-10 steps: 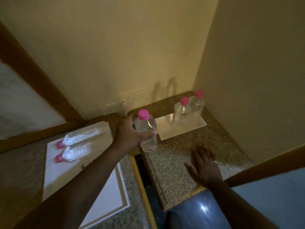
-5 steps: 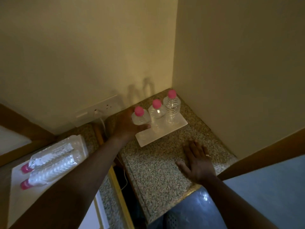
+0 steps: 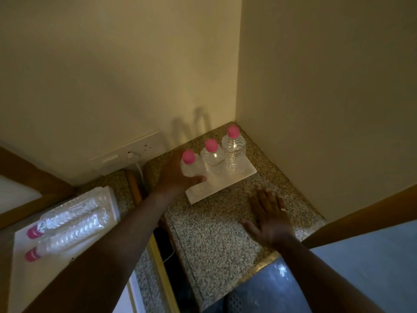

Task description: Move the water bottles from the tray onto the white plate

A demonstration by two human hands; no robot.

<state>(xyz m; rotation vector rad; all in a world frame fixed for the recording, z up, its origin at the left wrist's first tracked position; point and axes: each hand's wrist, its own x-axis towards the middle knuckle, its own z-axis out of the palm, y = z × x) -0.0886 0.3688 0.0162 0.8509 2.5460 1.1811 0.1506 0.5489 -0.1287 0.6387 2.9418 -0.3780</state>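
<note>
Three clear water bottles with pink caps stand in a row on the white plate (image 3: 248,175) in the corner of the granite counter. My left hand (image 3: 174,177) is wrapped around the leftmost bottle (image 3: 190,167), which stands upright at the plate's left end. The middle bottle (image 3: 213,159) and the right bottle (image 3: 233,151) stand free beside it. Two more bottles (image 3: 72,212) (image 3: 67,236) lie on their sides on the white tray (image 3: 24,274) at the left. My right hand (image 3: 269,219) rests flat on the counter, fingers spread, holding nothing.
Walls close in the corner behind and to the right of the plate. A wall socket (image 3: 128,152) with a white cable sits behind my left hand. A dark gap (image 3: 167,251) separates the tray's counter from the plate's counter. A wooden ledge runs at the right.
My left hand carried the bottle rightward from over the gap and set it upright on the plate's left end beside the other two. The view shifted right; my right hand stayed flat.
</note>
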